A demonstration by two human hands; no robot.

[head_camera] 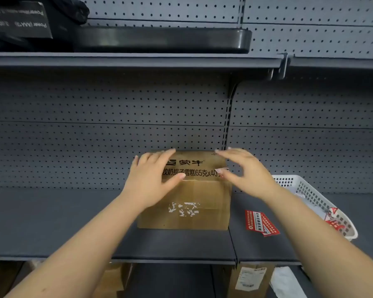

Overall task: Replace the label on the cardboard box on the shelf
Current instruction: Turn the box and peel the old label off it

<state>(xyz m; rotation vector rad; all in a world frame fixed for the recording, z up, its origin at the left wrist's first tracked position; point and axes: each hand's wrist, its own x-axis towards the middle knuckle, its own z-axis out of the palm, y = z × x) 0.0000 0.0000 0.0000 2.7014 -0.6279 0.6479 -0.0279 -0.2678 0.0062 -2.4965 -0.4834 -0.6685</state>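
A brown cardboard box [202, 203] with black printed characters on top stands on the dark grey shelf [52, 222]. White torn label scraps [184, 209] remain on its front face. My left hand [151, 179] lies on the box's top left part, fingers spread. My right hand [246, 171] hovers at the top right corner, fingers apart, with a small pale and red scrap by the thumb tip; whether it pinches that scrap is unclear. Red and white labels [261, 222] lie on the shelf to the right of the box.
A white perforated basket [314, 194] holding red and white paper sits at the right. Above, a black tray [164, 39] and a black package [19, 22] rest on the upper shelf. Cardboard boxes [250, 278] stand on the level below. Pegboard backs the shelves.
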